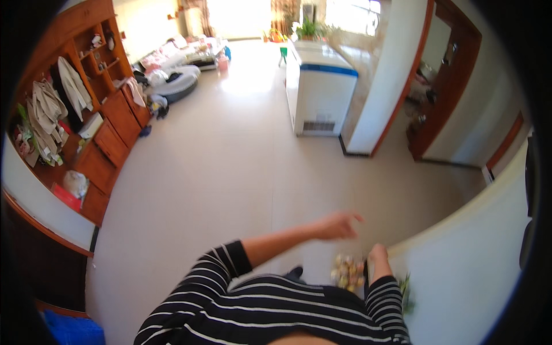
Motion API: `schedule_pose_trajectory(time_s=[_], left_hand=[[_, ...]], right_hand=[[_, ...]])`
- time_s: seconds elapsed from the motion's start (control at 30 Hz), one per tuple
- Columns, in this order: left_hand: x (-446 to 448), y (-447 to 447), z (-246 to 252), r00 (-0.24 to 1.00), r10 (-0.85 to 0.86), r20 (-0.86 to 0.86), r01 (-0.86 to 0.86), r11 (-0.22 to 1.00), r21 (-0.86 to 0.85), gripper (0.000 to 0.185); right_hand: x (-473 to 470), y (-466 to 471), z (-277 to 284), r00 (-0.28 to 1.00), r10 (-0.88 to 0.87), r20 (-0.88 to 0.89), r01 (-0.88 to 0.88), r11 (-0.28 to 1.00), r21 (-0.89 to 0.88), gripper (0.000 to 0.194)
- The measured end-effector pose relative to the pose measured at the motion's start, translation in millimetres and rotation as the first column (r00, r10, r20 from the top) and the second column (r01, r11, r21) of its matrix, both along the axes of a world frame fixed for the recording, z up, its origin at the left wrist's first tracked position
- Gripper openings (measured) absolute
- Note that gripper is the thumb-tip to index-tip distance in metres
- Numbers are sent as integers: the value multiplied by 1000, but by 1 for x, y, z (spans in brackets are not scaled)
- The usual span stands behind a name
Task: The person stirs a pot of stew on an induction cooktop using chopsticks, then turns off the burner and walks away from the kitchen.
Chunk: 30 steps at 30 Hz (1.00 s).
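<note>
My left hand (338, 226) reaches across to the right above the pale tiled floor (207, 185). Its fingers are bent and apart, slightly blurred, and nothing shows in them. Close to the wall corner is my right hand (378, 252), seen from the wrist side; its fingers and anything in them are hidden. A cluster of small yellowish and brown items (346, 271) sits low by the wall, below both hands, too blurred to name exactly. Beside my right forearm a green leafy plant (406, 293) is partly covered by my striped sleeve.
A white chest freezer (321, 99) with a blue trim stands ahead, left of a doorway (424, 99). Along the left runs a wooden cabinet (114, 116) with hanging jackets (47, 114). A grey round cushioned item (177, 84) lies farther back. The white wall (457, 258) curves along the right.
</note>
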<state>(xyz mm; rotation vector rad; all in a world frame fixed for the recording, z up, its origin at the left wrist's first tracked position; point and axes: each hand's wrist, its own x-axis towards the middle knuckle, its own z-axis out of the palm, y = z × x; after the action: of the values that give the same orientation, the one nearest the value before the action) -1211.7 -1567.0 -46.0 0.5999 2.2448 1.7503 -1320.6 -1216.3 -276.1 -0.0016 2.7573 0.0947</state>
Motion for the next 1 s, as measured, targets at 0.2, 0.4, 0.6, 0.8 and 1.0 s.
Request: schedule_pose_trajectory(time_s=[0.2,0.4,0.6,0.8,1.0], left_hand=[[-154,102,66,958,-284,40,285,958,-25,91],[-324,150,110,941,-181,-285,195,981,22,95],[-472,166,143,924,-281,-258,334,923,191,104],[-601,225,155,751,-555,-357,661,635,401,105],[-756,323,210,563,-740,-369,760,286,584,100]], right_hand=[[-237,-128,80,974,216,-70,-222,972,-82,23],[-483,-3,120,953,61,-298,-103,986,-127,20],[-645,121,214,722,-687,-76,444,546,-711,17],[-687,424,284,297,-923,245,-37,-267,-963,18],[-794,510,277,278,-504,-818,731,663,-160,18]])
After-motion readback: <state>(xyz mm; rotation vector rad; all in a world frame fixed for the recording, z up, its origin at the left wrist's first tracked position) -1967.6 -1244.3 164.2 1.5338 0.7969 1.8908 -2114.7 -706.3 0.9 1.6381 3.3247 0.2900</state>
